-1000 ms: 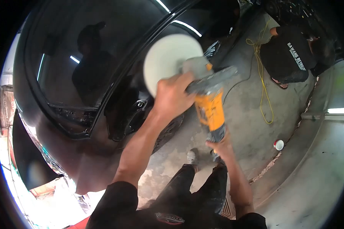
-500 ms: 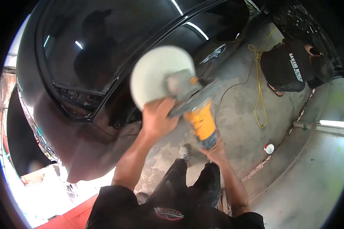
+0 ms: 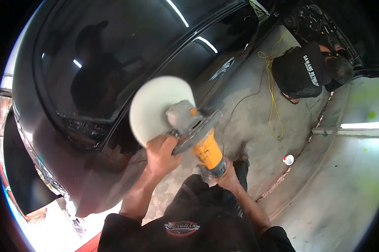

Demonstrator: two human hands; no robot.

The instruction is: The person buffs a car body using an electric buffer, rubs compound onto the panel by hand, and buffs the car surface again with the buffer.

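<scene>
While the left hand (image 3: 161, 155) is wrapped around one end of the grey handle at the front of a yellow-and-grey polisher (image 3: 209, 152), the right hand (image 3: 228, 176) is clamped around the dark rear end of the same tool, closer to the body. Both bare forearms reach out from short black sleeves (image 3: 122, 229). The polisher lies slantwise between the hands, in front of the torso, its grey head pointing up and to the left. A round white pad (image 3: 153, 110) on that head is beside a glossy black car (image 3: 71, 168); whether it touches the bodywork cannot be told from this angle. The car fills the left and top of the view, and its dark window (image 3: 126, 42) mirrors a figure in a cap. To the right, on a grey concrete floor (image 3: 250, 122), lie a looped yellow cord (image 3: 272, 101) and, lower down, a small white-and-red container (image 3: 288, 159). Farther off, at upper right, a second person (image 3: 298, 71) in a black lettered shirt crouches with their back turned.
</scene>
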